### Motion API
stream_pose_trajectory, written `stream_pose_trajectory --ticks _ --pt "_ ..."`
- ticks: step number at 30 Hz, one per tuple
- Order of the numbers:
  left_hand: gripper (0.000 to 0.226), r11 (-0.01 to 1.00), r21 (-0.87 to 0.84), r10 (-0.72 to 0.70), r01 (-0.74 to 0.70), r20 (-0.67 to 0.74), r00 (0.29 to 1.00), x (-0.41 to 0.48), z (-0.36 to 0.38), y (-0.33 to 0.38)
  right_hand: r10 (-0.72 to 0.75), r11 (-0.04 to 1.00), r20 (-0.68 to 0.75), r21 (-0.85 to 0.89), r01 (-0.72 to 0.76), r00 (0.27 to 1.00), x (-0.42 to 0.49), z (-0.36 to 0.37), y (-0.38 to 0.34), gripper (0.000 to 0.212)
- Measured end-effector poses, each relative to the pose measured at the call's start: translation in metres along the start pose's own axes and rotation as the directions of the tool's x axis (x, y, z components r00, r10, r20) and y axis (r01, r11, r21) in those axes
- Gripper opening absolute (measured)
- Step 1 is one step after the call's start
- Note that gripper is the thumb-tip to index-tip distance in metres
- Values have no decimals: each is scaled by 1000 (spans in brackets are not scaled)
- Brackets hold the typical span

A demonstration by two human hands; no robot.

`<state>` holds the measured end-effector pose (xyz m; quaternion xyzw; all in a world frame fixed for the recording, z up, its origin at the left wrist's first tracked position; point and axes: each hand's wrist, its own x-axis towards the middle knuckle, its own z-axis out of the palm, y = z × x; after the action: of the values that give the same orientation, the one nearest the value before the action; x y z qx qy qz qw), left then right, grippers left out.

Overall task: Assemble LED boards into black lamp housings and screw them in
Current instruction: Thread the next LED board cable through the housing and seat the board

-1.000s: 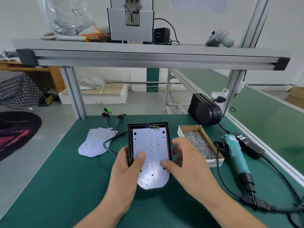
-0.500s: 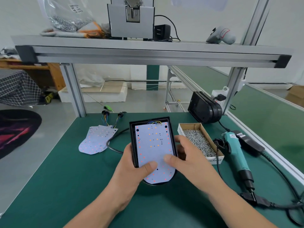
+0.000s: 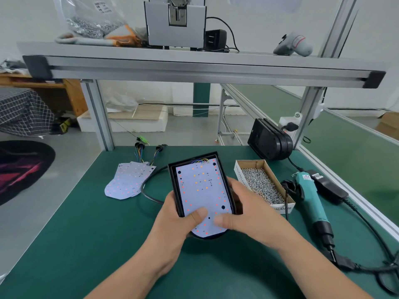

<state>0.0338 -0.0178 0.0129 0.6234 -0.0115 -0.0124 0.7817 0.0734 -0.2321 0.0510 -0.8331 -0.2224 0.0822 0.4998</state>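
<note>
Black housing sits in the centre of the frame, raised off the green table in both your hands. Its long axis runs nearly straight up the frame, the far end leaning a little to the left. The square end points away from you; the rounded end points toward you. A white board with red and orange dots lies inside it, following the same axis, with coloured wires at its far end.

Your left hand grips the housing's left side, thumb pressed on the near part of the board. Your right hand grips the right side, its thumb beside the left thumb on the board.

Just right of the housing, a cardboard box holds silver screws. A teal screwdriver lies farther right, its cord trailing to the lower right. Spare boards lie left of centre on the table. More black housings stand upper right of the box.
</note>
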Motion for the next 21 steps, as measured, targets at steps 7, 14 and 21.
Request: stream_pose_trajectory --ticks 7,14,21 --pt "61 1000 -15 -10 10 34 999 0 1 2 -68 996 22 -52 69 997 0 -1 0 99" --pt "59 1000 -7 -9 9 71 997 0 3 3 -13 998 -53 -60 10 998 -1 2 0 88" --pt "53 999 -1 49 -49 0 999 1 3 1 -39 999 -79 22 41 996 0 6 -1 77"
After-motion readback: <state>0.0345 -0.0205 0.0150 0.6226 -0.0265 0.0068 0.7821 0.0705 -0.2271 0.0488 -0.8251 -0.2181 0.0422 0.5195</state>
